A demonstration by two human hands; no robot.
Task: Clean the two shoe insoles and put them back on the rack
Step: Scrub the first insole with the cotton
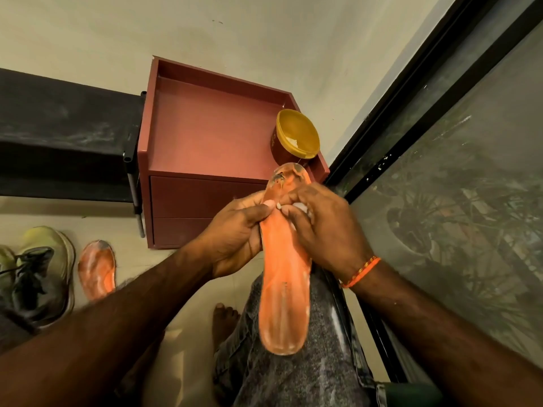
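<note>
An orange insole [283,289] lies lengthwise along my knee, its dirty dark-stained toe end pointing at the cabinet. My left hand [235,236] grips its left edge, thumb on top. My right hand [323,230] presses a small white wad [301,207] against the insole near the toe end, fingers curled round the wad. The second orange insole [97,268] lies on the floor at the left, beside a shoe, streaked with white. The black shoe rack [67,136] stands at the left against the wall.
A reddish cabinet [211,133] with drawers stands ahead; an open yellow tub [296,138] holding white paste sits on its right corner. A yellow-and-black shoe [44,271] lies on the floor at the left. A dark-framed glass door [440,171] runs along the right. My bare foot [224,318] rests on the floor.
</note>
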